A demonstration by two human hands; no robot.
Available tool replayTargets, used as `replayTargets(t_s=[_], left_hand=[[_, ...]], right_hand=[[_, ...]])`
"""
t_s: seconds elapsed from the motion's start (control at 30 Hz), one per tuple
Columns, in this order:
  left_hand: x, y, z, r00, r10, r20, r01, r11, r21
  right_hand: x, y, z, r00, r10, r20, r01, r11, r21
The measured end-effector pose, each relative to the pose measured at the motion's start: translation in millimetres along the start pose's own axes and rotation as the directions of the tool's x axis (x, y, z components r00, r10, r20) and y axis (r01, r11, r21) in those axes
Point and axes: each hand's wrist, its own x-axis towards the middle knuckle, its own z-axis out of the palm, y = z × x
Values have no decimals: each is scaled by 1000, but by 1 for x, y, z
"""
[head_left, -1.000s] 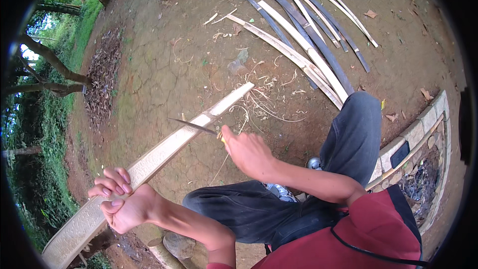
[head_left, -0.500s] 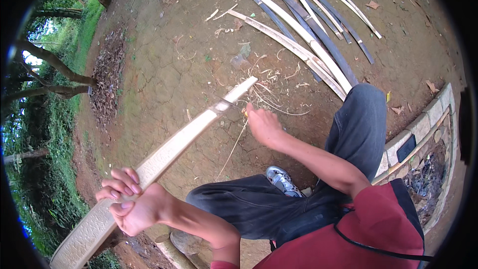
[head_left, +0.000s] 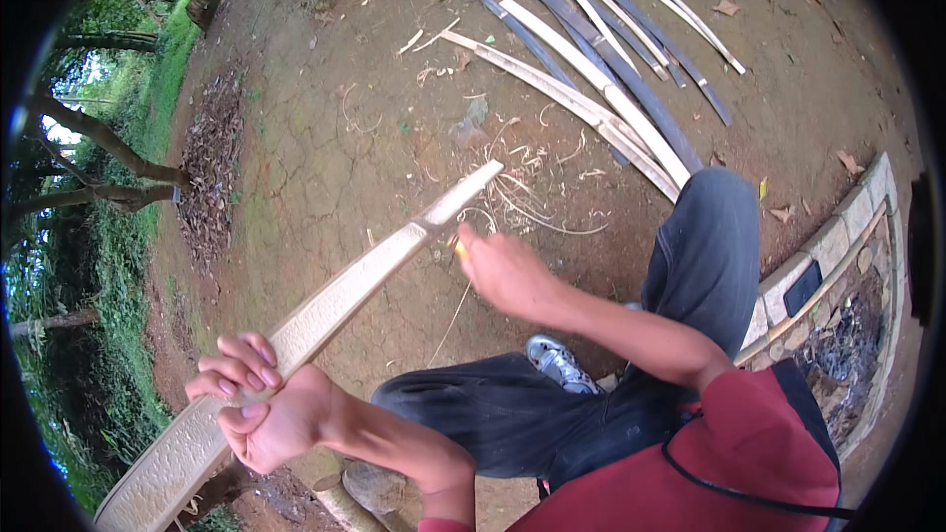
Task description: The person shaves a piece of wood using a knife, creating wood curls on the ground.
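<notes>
Currently, work looks partway through on one pale strip (head_left: 340, 291), slanting from lower left to mid-view, its far tip over the ground. Left hand (head_left: 271, 404) is clamped on the strip, fingers curled over one edge, thumb on the upper face. Right hand (head_left: 507, 271) is closed round the yellow handle of a knife (head_left: 460, 248), near the far end; blade blurred, contact with the strip cannot be told.

Done, as judged: some paring, given the curled shavings (head_left: 532, 217) on the ground beyond the tip; far portion of the face looks smoother. Left, as judged: rough, pebbled texture nearer the left hand, plus a cross-band (head_left: 422, 229) near the tip.

Other strips (head_left: 645, 118), pale and dark, lie loosely heaped on the ground, upper right. Whether any of these are finished: cannot tell.
</notes>
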Motion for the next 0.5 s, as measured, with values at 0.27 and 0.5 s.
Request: replayTargets(t_s=[0.27, 0.5], left_hand=[[15, -2, -16, 999, -41, -35, 41, 999, 10], [1, 4, -13, 997, -4, -81, 6, 999, 33]], right_hand=[[4, -1, 13, 999, -18, -29, 17, 998, -53], [-22, -33, 11, 999, 11, 42, -8, 997, -76]])
